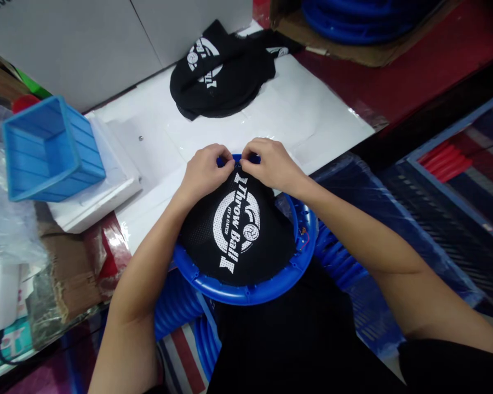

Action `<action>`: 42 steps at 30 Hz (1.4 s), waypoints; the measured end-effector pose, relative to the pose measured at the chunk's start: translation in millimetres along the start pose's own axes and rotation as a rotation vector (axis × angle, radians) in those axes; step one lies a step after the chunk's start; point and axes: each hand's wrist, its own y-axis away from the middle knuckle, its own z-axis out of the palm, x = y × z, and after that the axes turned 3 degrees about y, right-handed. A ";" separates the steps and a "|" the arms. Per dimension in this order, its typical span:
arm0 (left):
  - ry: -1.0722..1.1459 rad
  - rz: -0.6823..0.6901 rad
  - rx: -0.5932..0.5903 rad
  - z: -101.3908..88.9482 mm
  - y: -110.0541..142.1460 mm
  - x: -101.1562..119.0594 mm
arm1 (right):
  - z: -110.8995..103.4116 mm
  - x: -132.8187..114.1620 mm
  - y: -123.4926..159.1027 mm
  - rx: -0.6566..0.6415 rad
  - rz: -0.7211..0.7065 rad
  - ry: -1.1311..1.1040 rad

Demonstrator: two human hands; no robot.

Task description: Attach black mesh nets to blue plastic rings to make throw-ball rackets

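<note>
A blue plastic ring [246, 294] rests near my body at the table's front edge. Black mesh fabric [201, 230], printed in white with "Throw Ball", spans most of it. At the far rim, my left hand [208, 167] pinches the fabric's edge against the ring. My right hand [269, 164] does the same just beside it, thumb and fingers closed. On the right side the fabric stands away from the ring, leaving a gap. More black printed fabric pieces [225, 71] lie on the white tabletop beyond my hands.
A blue bin [53, 148] stands on a white block [102, 202] at the left. Clear plastic bags [8, 219] lie beside it. A carton [378, 52] with blue rings is at the back right. Stacked blue rings [176, 306] sit below the table, and red parts [443, 158] lie at right.
</note>
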 end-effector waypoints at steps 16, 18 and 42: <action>-0.065 -0.085 0.038 0.1 -6.4 2.8 | -3.6 10.9 -29.5 -0.130 0.027 -0.025; -0.046 -0.066 0.044 -0.6 -5.6 -0.3 | -3.7 11.2 -31.0 -0.119 0.025 -0.020; -0.186 0.217 -0.147 -39.8 25.8 -5.8 | -29.9 17.9 57.6 -0.233 -0.268 0.040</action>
